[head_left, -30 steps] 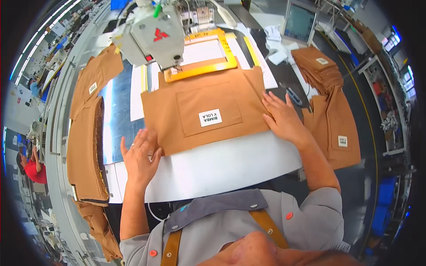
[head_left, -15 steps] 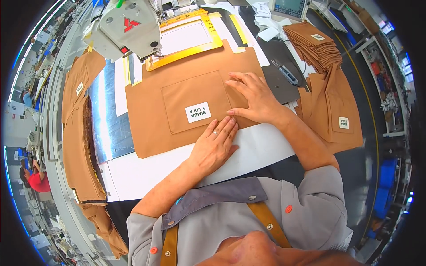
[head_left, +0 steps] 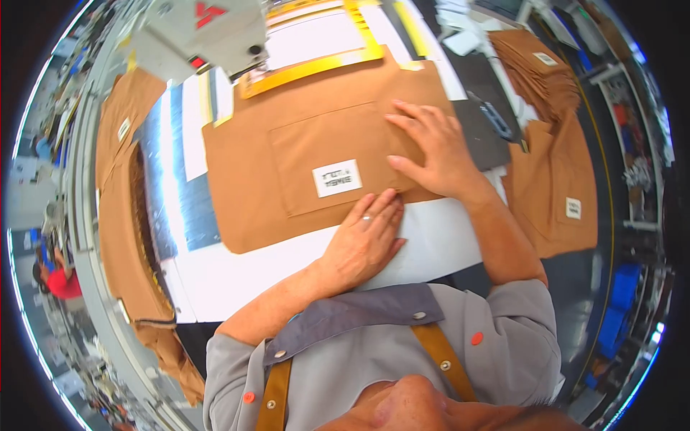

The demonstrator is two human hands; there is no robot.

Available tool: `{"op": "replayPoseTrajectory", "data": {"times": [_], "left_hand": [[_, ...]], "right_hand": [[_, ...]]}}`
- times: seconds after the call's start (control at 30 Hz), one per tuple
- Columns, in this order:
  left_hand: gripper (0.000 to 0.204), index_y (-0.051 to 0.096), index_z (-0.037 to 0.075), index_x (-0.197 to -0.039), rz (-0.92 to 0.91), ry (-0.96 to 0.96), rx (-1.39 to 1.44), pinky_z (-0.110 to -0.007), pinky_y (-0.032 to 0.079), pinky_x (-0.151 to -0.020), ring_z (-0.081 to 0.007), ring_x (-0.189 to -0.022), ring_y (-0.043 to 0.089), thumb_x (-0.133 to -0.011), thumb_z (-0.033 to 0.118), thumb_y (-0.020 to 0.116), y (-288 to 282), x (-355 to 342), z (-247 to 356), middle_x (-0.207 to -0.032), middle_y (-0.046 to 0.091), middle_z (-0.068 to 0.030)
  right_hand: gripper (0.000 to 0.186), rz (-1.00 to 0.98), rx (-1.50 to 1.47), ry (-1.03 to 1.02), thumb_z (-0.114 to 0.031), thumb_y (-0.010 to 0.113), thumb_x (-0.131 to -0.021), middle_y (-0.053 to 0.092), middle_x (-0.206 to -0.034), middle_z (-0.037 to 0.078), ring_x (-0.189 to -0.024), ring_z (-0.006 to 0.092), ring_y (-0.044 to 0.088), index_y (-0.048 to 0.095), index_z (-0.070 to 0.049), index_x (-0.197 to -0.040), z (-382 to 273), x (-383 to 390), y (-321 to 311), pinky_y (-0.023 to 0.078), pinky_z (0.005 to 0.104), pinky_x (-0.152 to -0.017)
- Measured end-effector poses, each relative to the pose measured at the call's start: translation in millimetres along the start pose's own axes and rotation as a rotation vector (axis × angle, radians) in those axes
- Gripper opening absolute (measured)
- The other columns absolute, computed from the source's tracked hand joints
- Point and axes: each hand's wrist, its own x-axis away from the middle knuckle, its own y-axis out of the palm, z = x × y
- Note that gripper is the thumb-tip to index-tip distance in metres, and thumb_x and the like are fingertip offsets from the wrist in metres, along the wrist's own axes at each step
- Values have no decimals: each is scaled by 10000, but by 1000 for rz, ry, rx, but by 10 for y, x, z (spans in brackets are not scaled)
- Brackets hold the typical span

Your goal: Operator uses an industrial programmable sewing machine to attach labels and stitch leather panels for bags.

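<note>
A brown fabric panel [head_left: 244, 172] lies flat before me, with a stitched-on pocket [head_left: 302, 140] bearing a white label [head_left: 336, 178]. My left hand [head_left: 365, 238] rests with straight fingers on the panel's near edge, a ring on one finger. Its fingers lie flat and hold nothing. Over the panel's right part, beside the pocket, is my right hand [head_left: 440, 152], its fingers spread and thumb apart. At the far edge of the panel a yellow clamp frame [head_left: 313, 79] meets the cloth, under the sewing machine head [head_left: 208, 43].
Brown pieces with labels hang at the left [head_left: 118, 237]. To the right are a stack of folded brown pieces [head_left: 535, 72] and another labelled piece [head_left: 553, 194]. Blue-handled thread snips [head_left: 496, 121] lie on the dark surface. White sheeting [head_left: 251, 276] covers the near table edge.
The whole view has shifted and blurred a little. My right hand has moved slightly farther from me, its thumb now away from my left fingertips. The left hand stays on the panel's edge.
</note>
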Motion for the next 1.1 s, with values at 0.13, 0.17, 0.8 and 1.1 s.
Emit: {"op": "replayPoseTrajectory", "data": {"times": [0.13,0.17,0.8,1.1], "left_hand": [[495,610,-66,-1308,8,40,-10,-470,365,-1172,-316,-1414,463,-961,284,647,17,38,-18,-1354,605,-184],[507,606,-65,-1321,-1,43,-8,-471,353,-1181,-314,-1425,452,-970,300,630,14,61,-25,-1369,601,-180],[527,611,-51,-1346,2,71,-71,-487,308,-1204,-310,-1477,395,-985,333,587,156,145,-56,-1442,566,-163],[526,601,-55,-1357,-22,65,-46,-481,296,-1214,-308,-1493,369,-988,319,577,130,132,-37,-1460,552,-163]], "right_hand": [[583,-3,59,-1,-378,726,-866,524,-1481,84,-1350,289,465,600,-122,-1374,4,9,-63,345,466,-1097],[581,-16,97,18,-380,718,-873,521,-1489,83,-1357,291,462,599,-123,-1380,-11,2,-62,344,465,-1099],[647,-73,166,46,-486,702,-884,490,-1534,61,-1373,294,438,586,-147,-1423,-60,-22,-46,331,462,-1100],[626,-68,170,42,-452,711,-887,501,-1529,58,-1364,290,450,590,-147,-1420,-50,-1,-57,340,466,-1103]]}}
